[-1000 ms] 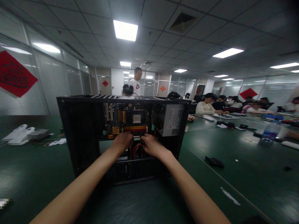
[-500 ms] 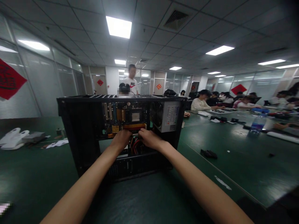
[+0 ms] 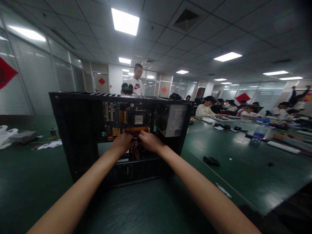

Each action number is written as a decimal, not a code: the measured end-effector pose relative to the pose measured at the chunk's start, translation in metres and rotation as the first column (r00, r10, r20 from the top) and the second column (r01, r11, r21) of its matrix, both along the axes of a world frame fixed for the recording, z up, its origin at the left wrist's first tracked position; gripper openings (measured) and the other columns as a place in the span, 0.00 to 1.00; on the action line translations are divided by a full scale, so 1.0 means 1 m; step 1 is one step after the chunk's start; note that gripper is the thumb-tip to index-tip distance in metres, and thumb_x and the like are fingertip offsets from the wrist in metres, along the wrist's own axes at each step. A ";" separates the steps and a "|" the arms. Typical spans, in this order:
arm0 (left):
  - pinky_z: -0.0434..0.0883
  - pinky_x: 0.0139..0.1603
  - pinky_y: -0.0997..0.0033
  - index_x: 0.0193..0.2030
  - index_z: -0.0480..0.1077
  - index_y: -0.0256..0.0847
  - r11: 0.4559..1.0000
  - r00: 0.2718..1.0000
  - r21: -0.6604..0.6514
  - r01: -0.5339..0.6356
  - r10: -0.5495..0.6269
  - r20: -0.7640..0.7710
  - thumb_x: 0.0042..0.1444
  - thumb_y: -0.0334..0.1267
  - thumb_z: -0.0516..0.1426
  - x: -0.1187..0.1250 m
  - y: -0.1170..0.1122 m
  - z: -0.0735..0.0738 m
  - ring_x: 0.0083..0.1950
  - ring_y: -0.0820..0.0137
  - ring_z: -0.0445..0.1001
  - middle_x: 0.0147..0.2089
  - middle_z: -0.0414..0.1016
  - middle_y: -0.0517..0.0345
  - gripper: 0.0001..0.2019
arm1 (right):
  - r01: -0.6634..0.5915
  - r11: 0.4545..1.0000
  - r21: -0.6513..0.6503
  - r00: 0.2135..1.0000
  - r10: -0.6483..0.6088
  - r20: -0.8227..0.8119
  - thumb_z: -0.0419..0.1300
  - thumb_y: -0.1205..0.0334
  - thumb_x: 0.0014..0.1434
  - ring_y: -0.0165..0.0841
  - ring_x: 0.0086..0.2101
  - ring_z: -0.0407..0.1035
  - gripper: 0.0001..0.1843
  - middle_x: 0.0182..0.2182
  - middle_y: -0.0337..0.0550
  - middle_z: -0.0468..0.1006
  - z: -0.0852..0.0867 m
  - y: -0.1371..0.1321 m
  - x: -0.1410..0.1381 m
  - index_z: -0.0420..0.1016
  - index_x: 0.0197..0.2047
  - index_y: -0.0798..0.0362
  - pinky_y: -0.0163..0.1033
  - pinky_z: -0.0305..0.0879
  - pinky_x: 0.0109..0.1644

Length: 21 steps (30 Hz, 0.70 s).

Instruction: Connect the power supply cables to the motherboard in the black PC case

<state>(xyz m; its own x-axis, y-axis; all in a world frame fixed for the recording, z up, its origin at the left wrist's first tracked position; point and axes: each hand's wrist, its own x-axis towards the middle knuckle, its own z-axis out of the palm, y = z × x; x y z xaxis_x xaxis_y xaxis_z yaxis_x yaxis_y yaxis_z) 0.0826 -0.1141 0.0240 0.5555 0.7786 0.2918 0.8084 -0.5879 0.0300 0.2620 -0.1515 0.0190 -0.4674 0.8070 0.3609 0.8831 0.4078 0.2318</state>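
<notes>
An open black computer case (image 3: 73, 136) stands on the green table (image 3: 36, 188) in front of me. Inside it I see a motherboard (image 3: 126, 118) and a grey power supply (image 3: 173, 120) at the right. My left hand (image 3: 123, 142) and my right hand (image 3: 148, 141) reach into the case side by side, just under the orange slots at the board's lower edge. Both hands have their fingers curled and closed there. Red and dark cables (image 3: 136, 152) hang between and below them. What the fingers grip is hidden.
A small black object (image 3: 211, 160) lies on the table right of the case. White devices and papers (image 3: 14, 136) lie at far left. A water bottle (image 3: 258, 132) and several seated people are at the right. One person stands behind the case.
My view has shifted right and a little closer. Both hands stay inside the case and have drawn slightly nearer each other at the board's lower edge.
</notes>
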 end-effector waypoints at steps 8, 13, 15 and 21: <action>0.71 0.50 0.63 0.50 0.78 0.48 0.999 0.999 -0.007 -0.043 0.043 0.001 0.65 0.38 0.53 -0.002 -0.008 0.003 0.50 0.59 0.78 0.49 0.80 0.47 0.14 | 0.037 0.999 0.001 0.999 -0.037 0.001 0.50 0.68 0.66 0.39 0.46 0.72 0.11 0.48 0.52 0.72 0.002 -0.003 -0.002 0.70 0.48 0.57 0.39 0.67 0.44; 0.72 0.47 0.62 0.49 0.79 0.45 0.999 0.999 0.009 -0.049 0.049 -0.012 0.65 0.37 0.52 -0.002 -0.008 0.004 0.49 0.56 0.79 0.49 0.80 0.46 0.14 | 0.049 0.999 -0.001 0.999 -0.049 -0.024 0.51 0.67 0.65 0.39 0.46 0.72 0.10 0.48 0.51 0.73 0.002 -0.002 -0.002 0.70 0.48 0.56 0.39 0.67 0.43; 0.73 0.45 0.61 0.48 0.79 0.45 0.998 0.998 0.031 -0.054 0.055 -0.022 0.65 0.37 0.52 -0.002 -0.007 0.004 0.48 0.54 0.79 0.47 0.81 0.46 0.14 | 0.048 0.999 -0.006 0.998 -0.049 -0.031 0.52 0.66 0.65 0.39 0.46 0.72 0.10 0.49 0.51 0.73 0.002 -0.002 -0.002 0.70 0.48 0.56 0.39 0.67 0.44; 0.73 0.43 0.61 0.46 0.79 0.45 0.998 0.997 0.026 -0.062 0.063 -0.038 0.65 0.39 0.51 -0.003 -0.006 0.003 0.47 0.54 0.80 0.46 0.81 0.47 0.15 | 0.063 0.998 -0.012 0.997 -0.063 -0.053 0.52 0.66 0.65 0.40 0.47 0.72 0.10 0.49 0.52 0.74 0.002 0.000 -0.003 0.70 0.48 0.56 0.39 0.67 0.45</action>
